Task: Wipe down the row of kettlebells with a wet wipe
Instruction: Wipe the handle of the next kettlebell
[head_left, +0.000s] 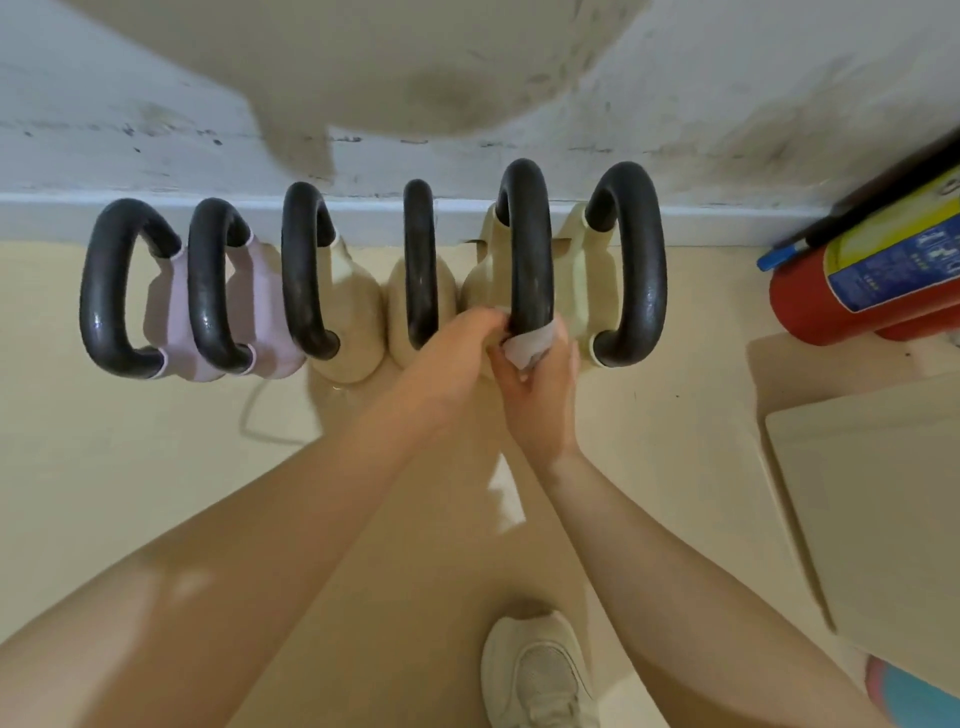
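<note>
Along the wall's baseboard, six kettlebells stood upright in a left-right row; the right hand pinched a wet wipe against the fifth handle, the left hand clenched beside it.

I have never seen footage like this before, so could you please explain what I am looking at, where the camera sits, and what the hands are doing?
There is no machine here: a person wears a wide-angle camera on the head, looking down at their own bare arms, so straight lines bend. On the floor, against the wall, stand six kettlebells with black handles: two with pink bodies on the left, four with cream ones. The right hand presses a white wet wipe around the base of the fifth kettlebell's handle, counting from the left. The left hand rests beside it on the same kettlebell; whether it grips anything is hidden. A red fire extinguisher lies at the right, and a pale shoe shows below.
</note>
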